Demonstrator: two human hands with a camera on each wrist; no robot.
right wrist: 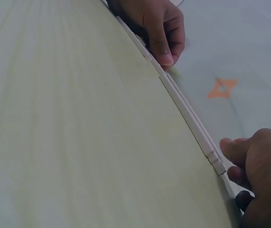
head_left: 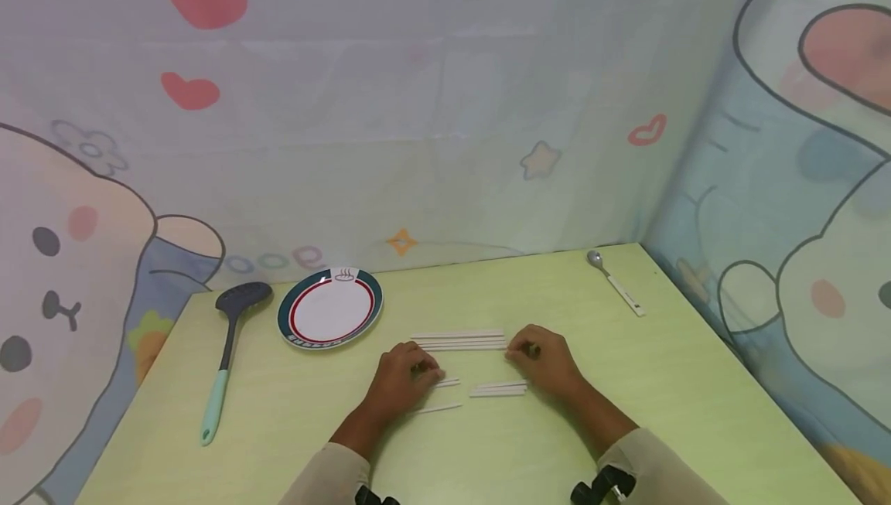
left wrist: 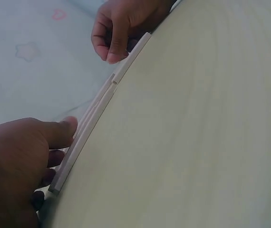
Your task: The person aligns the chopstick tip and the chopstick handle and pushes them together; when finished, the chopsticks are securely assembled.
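I see both hands on the worktop (head_left: 626, 381) at the ends of a row of white sticks (head_left: 459, 340). Left hand (head_left: 405, 375) has fingers (left wrist: 62, 133) curled, thumb tip against the near stick end; right hand (head_left: 544, 359) fingers (right wrist: 161, 45) curled, pinching the far end. More short sticks (head_left: 498, 390) lie just behind the fingers, toward the wrists. My worry: uneven push from either side could skew the row, or a wrist could sweep the loose sticks. Plate (head_left: 330, 307), spatula (head_left: 230, 350) and spoon (head_left: 616, 282) sit well apart.
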